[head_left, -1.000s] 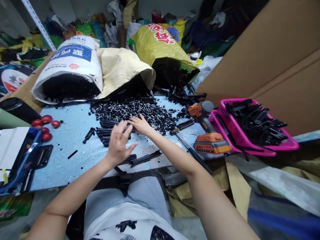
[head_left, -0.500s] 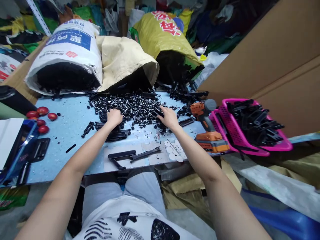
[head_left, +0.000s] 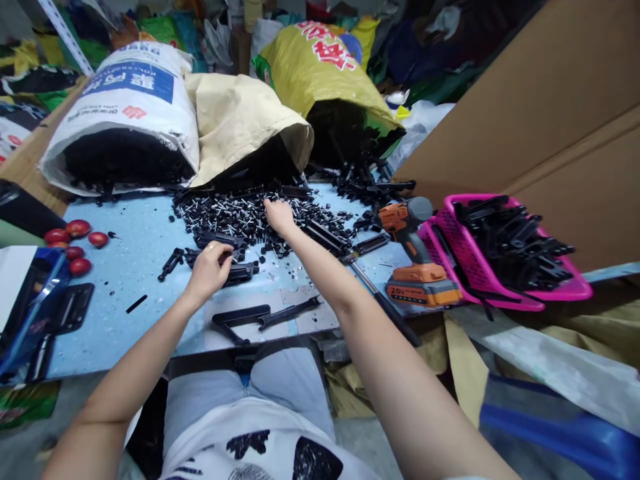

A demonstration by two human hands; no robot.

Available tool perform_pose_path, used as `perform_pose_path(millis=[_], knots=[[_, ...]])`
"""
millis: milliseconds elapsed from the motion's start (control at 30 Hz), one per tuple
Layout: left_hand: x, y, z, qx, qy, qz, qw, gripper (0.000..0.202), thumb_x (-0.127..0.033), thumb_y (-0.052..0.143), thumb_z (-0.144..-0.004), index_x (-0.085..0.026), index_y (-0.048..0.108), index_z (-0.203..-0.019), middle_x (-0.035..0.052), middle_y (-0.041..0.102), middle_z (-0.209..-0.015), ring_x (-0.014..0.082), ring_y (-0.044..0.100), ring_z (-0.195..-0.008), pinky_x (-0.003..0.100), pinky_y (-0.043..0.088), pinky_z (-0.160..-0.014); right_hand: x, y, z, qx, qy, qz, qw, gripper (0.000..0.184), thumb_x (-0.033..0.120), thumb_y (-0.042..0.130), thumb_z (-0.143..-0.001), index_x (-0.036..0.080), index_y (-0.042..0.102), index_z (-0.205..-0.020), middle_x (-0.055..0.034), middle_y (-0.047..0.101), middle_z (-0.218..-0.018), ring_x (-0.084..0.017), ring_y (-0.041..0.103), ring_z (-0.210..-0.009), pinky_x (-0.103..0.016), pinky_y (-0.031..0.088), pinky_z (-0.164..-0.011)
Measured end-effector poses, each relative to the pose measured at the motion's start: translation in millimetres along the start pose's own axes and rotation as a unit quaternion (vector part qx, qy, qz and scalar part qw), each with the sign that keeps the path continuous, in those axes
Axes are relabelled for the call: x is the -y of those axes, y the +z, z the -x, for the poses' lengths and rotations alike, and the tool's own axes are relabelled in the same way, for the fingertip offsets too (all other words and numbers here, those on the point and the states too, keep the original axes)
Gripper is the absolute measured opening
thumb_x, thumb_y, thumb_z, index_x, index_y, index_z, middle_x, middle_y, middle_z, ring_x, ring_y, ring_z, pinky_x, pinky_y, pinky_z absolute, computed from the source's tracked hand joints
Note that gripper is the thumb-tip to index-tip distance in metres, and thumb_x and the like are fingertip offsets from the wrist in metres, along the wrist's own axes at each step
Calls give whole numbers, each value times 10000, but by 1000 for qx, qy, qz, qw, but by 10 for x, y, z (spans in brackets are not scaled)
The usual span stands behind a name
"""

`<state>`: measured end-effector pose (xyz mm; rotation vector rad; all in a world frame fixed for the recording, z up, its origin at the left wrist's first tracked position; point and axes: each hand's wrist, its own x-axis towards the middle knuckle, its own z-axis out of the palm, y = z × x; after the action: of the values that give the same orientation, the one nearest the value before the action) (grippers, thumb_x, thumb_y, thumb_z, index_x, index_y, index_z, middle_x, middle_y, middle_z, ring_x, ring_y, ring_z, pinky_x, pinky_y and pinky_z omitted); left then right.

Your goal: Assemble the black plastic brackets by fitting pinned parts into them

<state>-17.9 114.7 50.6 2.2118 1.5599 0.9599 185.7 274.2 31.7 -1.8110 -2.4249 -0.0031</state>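
My left hand (head_left: 206, 272) is at the near left edge of the heap, thumb and fingertips pinched beside several black plastic arm pieces (head_left: 240, 272). Whatever may be between its fingertips is too small to make out. Reaching into the middle of the heap of small black parts and silvery screws (head_left: 230, 217), my right hand (head_left: 280, 217) has its fingers drawn together. Its fingertips touch the heap, and what they hold is hidden. Nearer to me lie a hinged black arm (head_left: 243, 315) and another slim black piece (head_left: 290, 312).
An orange cordless drill (head_left: 407, 233) stands at the right beside pink baskets (head_left: 480, 250) of black parts. A rod with a black handle (head_left: 395, 320) sticks over the table's front edge. Open sacks (head_left: 250, 127) line the back; red fruits (head_left: 80, 267) lie left.
My right hand has moved left into the middle of the heap. My left hand has come back toward me and slightly left. The black-handled rod now shows beside my right forearm.
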Motion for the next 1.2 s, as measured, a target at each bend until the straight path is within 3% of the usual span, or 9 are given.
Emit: perform_pose_path(millis=[167,267,367,500,633,767,933,1067,1200], knots=[[-36,-228,875,-31,-51,78,995,175,-205,538,-842,-163,622,-990,43,609,-910,133,599,-794,248,502,-727,-74,21,259,-57,-11,-92,994,262,234,451,-902,111,604,-1076,-146,621,-1068,-252,567,-991,-368,415,-866],[-6,-240,1234,-23,-74,87,993,179,-189,537,-849,-160,623,-1003,50,618,-936,132,606,-814,249,504,-742,-71,-25,674,-85,-47,-211,973,228,219,518,-863,151,646,-1040,-92,624,-1010,-197,589,-893,-329,448,-831],[33,-217,1419,-28,-88,83,992,168,-176,536,-854,-157,621,-999,54,622,-947,134,605,-823,252,508,-742,-2,-125,1191,-48,-88,-283,954,182,196,579,-822,153,679,-968,-80,628,-976,-161,596,-810,-295,470,-777],[42,-214,1455,-35,-70,43,996,165,-145,512,-866,-155,605,-1003,60,613,-956,155,604,-881,274,509,-778,136,-273,1750,47,-90,-314,944,166,217,646,-787,157,680,-938,-55,671,-869,-153,615,-746,-277,477,-712],[-29,-225,1425,1,-15,-9,1000,183,-124,459,-891,-149,569,-1034,80,595,-993,185,593,-947,312,502,-825,253,-386,2015,130,-93,-324,933,118,220,664,-777,159,686,-876,-36,688,-804,-143,635,-715,-249,473,-691],[-103,-234,1424,51,14,-57,997,209,-117,398,-914,-153,545,-1058,90,582,-1004,199,593,-941,325,503,-812,335,-432,2081,154,-122,-302,933,79,175,645,-787,160,690,-850,-25,691,-785,-130,640,-714,-224,459,-692],[-102,-245,1404,56,-16,-56,997,181,-106,438,-887,-159,547,-1021,79,583,-994,201,597,-920,320,504,-795,473,-478,2064,172,-165,-198,951,104,153,620,-806,158,690,-882,-49,694,-872,-147,632,-757,-227,430,-699],[-107,-227,1385,88,-7,-50,995,219,-95,405,-894,-165,561,-1030,78,592,-1007,198,600,-932,318,502,-802,608,-575,2053,189,-232,-122,946,121,146,596,-825,154,689,-902,-68,690,-913,-180,631,-827,-240,407,-707],[-121,-169,1384,64,-29,-61,996,221,-112,421,-890,-166,579,-1035,87,599,-1031,204,606,-925,329,502,-801,649,-545,2048,176,-247,-109,947,121,138,589,-824,161,689,-889,-66,691,-887,-183,632,-816,-244,406,-692]])
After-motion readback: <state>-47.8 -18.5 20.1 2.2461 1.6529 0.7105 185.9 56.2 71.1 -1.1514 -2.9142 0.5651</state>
